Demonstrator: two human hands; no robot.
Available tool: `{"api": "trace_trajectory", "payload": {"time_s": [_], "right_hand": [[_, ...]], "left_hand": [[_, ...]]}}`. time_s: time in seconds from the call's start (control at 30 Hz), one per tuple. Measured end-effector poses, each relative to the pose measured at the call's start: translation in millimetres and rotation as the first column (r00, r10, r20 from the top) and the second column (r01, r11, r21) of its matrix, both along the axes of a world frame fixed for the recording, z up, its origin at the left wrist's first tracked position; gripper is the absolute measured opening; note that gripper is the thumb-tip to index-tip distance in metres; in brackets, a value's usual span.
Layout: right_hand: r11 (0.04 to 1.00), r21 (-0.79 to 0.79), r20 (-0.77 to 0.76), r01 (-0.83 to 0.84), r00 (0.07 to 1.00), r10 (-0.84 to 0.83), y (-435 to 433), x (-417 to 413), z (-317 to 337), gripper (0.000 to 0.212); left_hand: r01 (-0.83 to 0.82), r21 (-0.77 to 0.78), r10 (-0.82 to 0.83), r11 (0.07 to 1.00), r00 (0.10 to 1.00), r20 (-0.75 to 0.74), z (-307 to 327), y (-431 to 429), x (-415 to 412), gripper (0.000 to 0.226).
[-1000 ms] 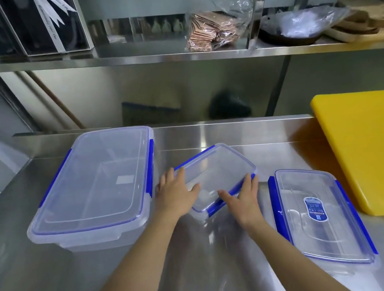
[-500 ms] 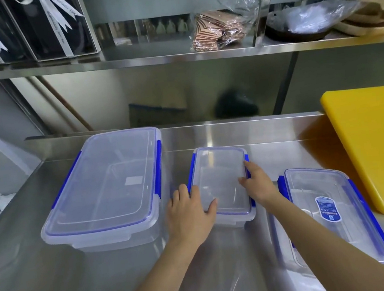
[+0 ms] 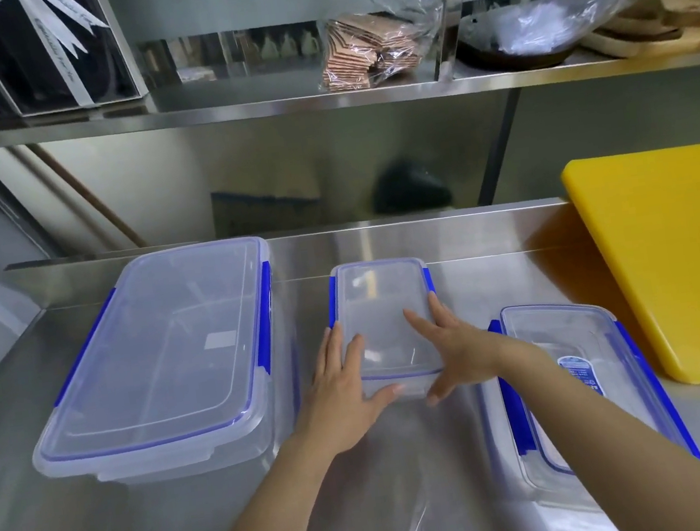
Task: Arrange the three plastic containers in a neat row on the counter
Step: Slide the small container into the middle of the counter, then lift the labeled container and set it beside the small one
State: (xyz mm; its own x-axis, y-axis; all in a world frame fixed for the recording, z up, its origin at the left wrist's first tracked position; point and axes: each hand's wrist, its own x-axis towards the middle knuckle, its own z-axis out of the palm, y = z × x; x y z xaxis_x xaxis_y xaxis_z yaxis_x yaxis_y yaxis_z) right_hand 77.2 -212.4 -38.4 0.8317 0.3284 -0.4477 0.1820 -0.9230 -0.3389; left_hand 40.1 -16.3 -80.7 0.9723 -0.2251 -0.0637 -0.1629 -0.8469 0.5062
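Three clear plastic containers with blue clips stand on the steel counter (image 3: pixel 472 449). The large container (image 3: pixel 165 358) is at the left. The small container (image 3: pixel 381 301) sits in the middle, lengthwise toward the wall. The medium container (image 3: pixel 569 340), with a blue label, lies at the right, partly under my right forearm. My left hand (image 3: pixel 341 387) presses the small container's near left corner. My right hand (image 3: pixel 455 345) rests on its lid and near right edge. Both hands have spread fingers and hold the small container between them.
A thick yellow cutting board (image 3: pixel 681 251) lies at the right, close to the medium container. A steel shelf (image 3: pixel 232 112) above carries black boxes, a bag of brown packets (image 3: pixel 370 48) and wrapped dishes. The counter's raised back ledge runs behind the containers.
The small container has been turned from a diagonal to straight, in line with the large one. My right hand moved from its far right side onto its lid; my left hand stayed at its near left corner.
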Motion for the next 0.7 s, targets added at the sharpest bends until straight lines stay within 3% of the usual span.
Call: {"api": "trace_trajectory", "payload": {"time_s": [0.13, 0.27, 0.33, 0.5, 0.63, 0.7], "right_hand": [[0.988, 0.13, 0.084, 0.082, 0.992, -0.094, -7, 18, -3, 0.096], [0.997, 0.009, 0.193, 0.075, 0.978, -0.075, -8, 24, -7, 0.085], [0.997, -0.036, 0.231, 0.075, 0.971, -0.065, -9, 21, -10, 0.084], [0.989, 0.065, 0.291, 0.136, 0.945, -0.149, -18, 10, -6, 0.081], [0.931, 0.19, 0.458, 0.31, 0.811, -0.364, -51, -9, 9, 0.059], [0.863, 0.253, 0.549, 0.437, 0.67, -0.5, -70, -25, 17, 0.048]], "left_hand": [[0.009, 0.03, -0.006, 1.0, 0.997, -0.083, 13, -3, 29, 0.074], [0.063, 0.151, -0.045, 0.986, 0.992, -0.116, 18, -6, 43, 0.069], [0.069, 0.185, -0.057, 0.98, 0.996, -0.067, 17, -7, 39, 0.066], [-0.029, 0.117, 0.01, 0.993, 0.987, 0.158, 23, -24, 26, 0.061], [0.034, -0.092, -0.002, 0.995, 0.942, 0.337, 42, -64, 4, 0.044], [0.069, -0.179, -0.014, 0.981, 0.957, 0.289, 46, -89, -12, 0.04]]}}
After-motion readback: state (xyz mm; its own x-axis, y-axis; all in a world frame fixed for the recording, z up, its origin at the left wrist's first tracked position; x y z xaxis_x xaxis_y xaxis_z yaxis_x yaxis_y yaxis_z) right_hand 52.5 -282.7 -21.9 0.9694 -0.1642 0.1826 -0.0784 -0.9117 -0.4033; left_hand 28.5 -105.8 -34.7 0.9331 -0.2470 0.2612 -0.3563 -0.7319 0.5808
